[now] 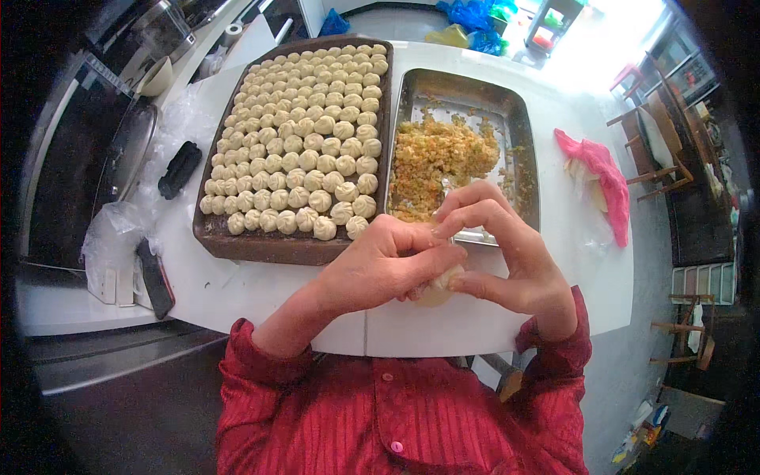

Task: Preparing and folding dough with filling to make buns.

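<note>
Between my two hands, close to the table's front edge, is a pale dough bun [434, 296], partly hidden by the fingers. My left hand [368, 267] is closed around it from the left, with the thumb lying across it. From the right, the thumb of my right hand [513, 257] presses on the dough while its bent fingers arch over toward the left hand. Just beyond them is a metal pan [521, 123] holding a crumbly orange-brown filling [443, 154]. A large dark tray [273, 250] on the left carries rows of many pleated buns [297, 176].
Left of the tray lie a black object [180, 169], a crumpled clear plastic bag [115, 237] and a dark phone-like slab [155, 279]. A pink cloth [606, 178] rests on the white table [574, 289] at right. Wooden chairs [653, 142] stand beyond it.
</note>
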